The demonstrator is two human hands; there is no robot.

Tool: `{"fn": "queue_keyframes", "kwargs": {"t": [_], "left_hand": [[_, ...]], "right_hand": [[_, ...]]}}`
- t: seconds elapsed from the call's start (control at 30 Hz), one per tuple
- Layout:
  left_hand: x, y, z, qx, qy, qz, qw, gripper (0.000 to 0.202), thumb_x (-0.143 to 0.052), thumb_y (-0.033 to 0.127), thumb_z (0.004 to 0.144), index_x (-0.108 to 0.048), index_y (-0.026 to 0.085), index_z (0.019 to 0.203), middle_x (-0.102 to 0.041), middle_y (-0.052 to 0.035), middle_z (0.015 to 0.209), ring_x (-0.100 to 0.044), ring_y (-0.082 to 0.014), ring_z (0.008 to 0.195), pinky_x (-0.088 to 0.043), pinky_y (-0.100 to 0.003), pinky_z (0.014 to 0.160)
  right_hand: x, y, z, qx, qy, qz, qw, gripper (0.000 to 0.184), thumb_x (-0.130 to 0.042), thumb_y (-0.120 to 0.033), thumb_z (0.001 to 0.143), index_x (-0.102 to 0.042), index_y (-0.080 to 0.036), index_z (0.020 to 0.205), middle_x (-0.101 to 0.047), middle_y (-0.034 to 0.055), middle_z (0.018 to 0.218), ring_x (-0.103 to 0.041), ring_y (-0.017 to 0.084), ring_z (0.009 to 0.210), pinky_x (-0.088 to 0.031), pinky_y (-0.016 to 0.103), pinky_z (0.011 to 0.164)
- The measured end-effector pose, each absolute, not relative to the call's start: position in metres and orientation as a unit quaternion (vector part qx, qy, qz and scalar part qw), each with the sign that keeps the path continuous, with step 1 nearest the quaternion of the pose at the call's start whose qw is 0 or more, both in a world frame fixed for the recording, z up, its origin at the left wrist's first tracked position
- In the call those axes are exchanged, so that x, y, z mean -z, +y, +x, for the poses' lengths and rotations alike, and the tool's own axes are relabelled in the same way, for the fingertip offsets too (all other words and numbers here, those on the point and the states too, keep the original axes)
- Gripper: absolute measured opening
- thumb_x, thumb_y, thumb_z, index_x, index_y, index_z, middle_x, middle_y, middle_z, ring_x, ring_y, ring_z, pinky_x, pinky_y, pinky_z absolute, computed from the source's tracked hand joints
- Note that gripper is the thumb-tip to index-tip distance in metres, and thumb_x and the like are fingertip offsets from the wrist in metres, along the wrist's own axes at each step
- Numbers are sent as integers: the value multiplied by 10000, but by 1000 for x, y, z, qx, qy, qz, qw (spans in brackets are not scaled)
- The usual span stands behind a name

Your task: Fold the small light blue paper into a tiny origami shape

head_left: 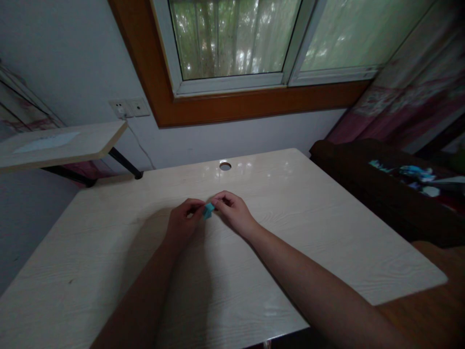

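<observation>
Between my two hands is a small teal piece (208, 210), which looks like folded paper; its exact shape is too small to tell. My left hand (184, 218) pinches its left side between thumb and fingertips. From the right, my right hand (233, 209) pinches the upper right corner of the same piece. Both hands are over the middle of the pale wood-grain desk (290, 232), and the fingertips partly cover the teal piece.
A raised shelf (65, 145) on black legs stands at the desk's left rear. Near the back edge is a round cable hole (225, 166). A white cord (140, 143) hangs from the wall socket (127, 108). Dark furniture (359, 189) stands beyond the right edge.
</observation>
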State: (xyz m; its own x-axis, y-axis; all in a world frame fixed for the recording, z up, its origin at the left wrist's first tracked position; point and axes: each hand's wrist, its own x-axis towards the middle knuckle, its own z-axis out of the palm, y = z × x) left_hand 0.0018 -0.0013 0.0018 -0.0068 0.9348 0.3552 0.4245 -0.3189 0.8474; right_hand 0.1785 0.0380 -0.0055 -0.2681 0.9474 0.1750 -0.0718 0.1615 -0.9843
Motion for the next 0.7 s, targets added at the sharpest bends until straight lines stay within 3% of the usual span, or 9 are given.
{"fn": "queue_keyframes", "kwargs": {"t": [0.23, 0.47, 0.7], "left_hand": [[0, 0, 1, -450, 525, 653, 309, 205, -674, 394, 833, -714, 199, 880, -735, -29, 800, -675, -169, 716, -529, -260, 668], [5, 5, -1, -484, 537, 612, 321, 209, -686, 403, 814, -700, 196, 836, -725, -25, 776, -677, -167, 702, -540, -263, 661], [1, 7, -1, -520, 556, 543, 355, 240, -701, 404, 802, -643, 178, 861, -718, -21, 718, -691, -161, 650, -562, -265, 631]], "right_hand": [[8, 36, 180, -494, -635, -374, 462, 216, -650, -394, 845, -687, -181, 841, -671, 25, 789, -601, 157, 745, -481, 293, 722], [4, 36, 178, -526, -594, -345, 502, 268, -564, -421, 908, -673, -185, 847, -649, 28, 779, -594, 144, 720, -495, 286, 708], [15, 41, 174, -572, -585, -330, 471, 304, -700, -398, 812, -636, -195, 1029, -667, 30, 880, -631, 140, 779, -523, 292, 746]]}}
